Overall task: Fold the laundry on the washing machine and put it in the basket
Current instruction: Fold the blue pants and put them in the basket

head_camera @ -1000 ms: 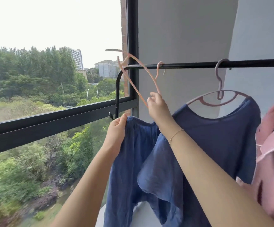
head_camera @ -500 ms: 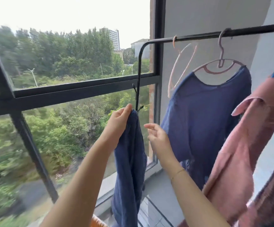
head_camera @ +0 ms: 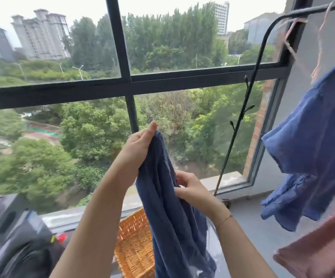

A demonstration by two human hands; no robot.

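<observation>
L hand (head_camera: 140, 144) grips blue garment (head_camera: 174, 217) at top, R hand (head_camera: 190, 187) pinches its edge — hangs bunched w/ long tail, could drop crumpled into wicker basket (head_camera: 136, 245) unfolded if grip slackens

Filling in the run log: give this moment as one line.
left hand: grips blue garment top | right hand: pinches its edge | basket: below, garment not in

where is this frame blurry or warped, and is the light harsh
Head view: soft overcast daylight through the window frame, no hard shadows, sky blown white; motion blur smears the pink hangers and the dark clutter at lower left; wide-angle lens bends the rack pole; the left hand, right hand, dark blue garment and wicker basket stay fairly sharp.
</observation>
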